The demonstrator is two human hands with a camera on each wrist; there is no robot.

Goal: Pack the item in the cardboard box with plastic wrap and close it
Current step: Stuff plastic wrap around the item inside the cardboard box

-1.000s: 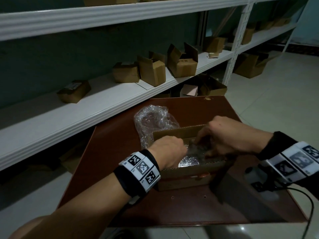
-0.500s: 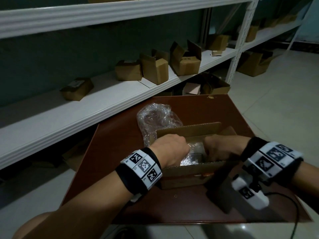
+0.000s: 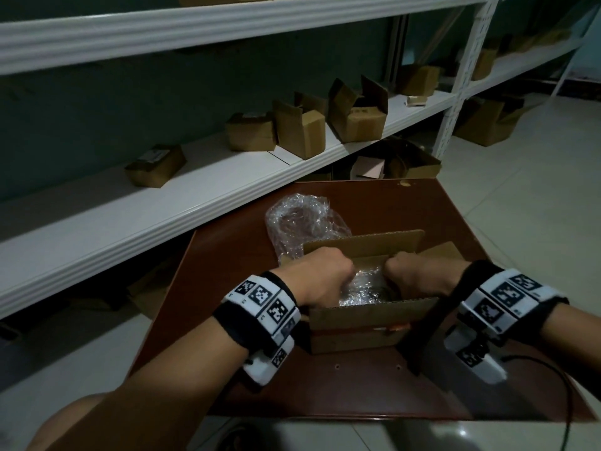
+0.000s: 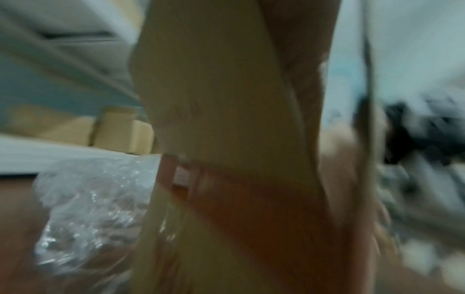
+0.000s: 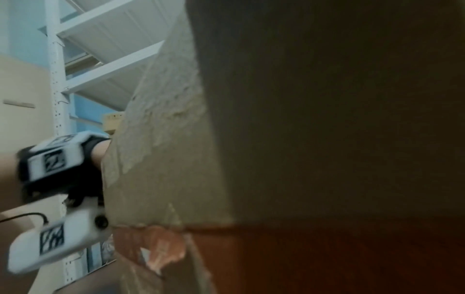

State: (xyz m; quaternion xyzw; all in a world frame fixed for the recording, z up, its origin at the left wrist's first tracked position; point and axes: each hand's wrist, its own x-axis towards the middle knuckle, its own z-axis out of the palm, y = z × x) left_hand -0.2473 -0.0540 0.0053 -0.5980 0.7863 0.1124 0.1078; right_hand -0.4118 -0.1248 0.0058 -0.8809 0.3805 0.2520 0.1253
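Observation:
An open cardboard box (image 3: 367,320) stands on the dark red table (image 3: 374,388), its far flap (image 3: 364,244) upright. Crinkled clear plastic wrap (image 3: 364,286) fills the inside and hides any item under it. My left hand (image 3: 320,278) is down in the box's left side and my right hand (image 3: 419,275) in its right side. Both have fingers bent down into the wrap, with the tips hidden. The left wrist view is blurred and shows the box's taped side (image 4: 214,99). The right wrist view shows the box's outer wall (image 5: 163,159).
A second bundle of plastic wrap (image 3: 302,222) lies on the table just behind the box's left corner. A long white shelf (image 3: 162,206) with several cardboard boxes (image 3: 356,115) runs along the table's left and far side. Tiled floor (image 3: 520,190) lies to the right.
My right hand pulled back from the far flap and dropped into the box's right side, with its wrist now near the front corner. The left hand stayed in the wrap.

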